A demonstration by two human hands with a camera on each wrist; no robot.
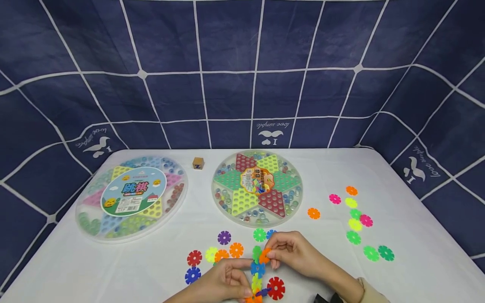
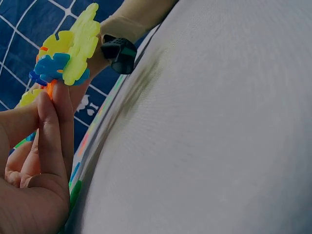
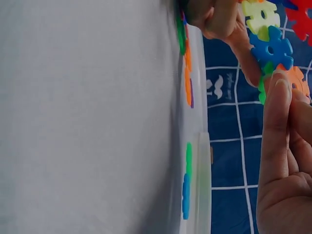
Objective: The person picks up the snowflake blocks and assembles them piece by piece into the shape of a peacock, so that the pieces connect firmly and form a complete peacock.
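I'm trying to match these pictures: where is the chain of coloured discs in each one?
Head: the disc chain is at bottom centre, between the left hand and right hand.
Left wrist: the chain is at upper left, above the left hand.
Right wrist: the chain is at upper right, partly cut off.
Shared landmark: the white-lined navy cloth.

Head cam: lower orange disc (image 1: 254,299) cut by btm edge, partly hidden by L hand (image 1: 225,281); label (image 1: 129,204) print illegible.

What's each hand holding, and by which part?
Left hand: the disc chain, by an orange disc at the head view's bottom edge. Right hand: another orange disc, pinched at its rim, at the chain's far end.
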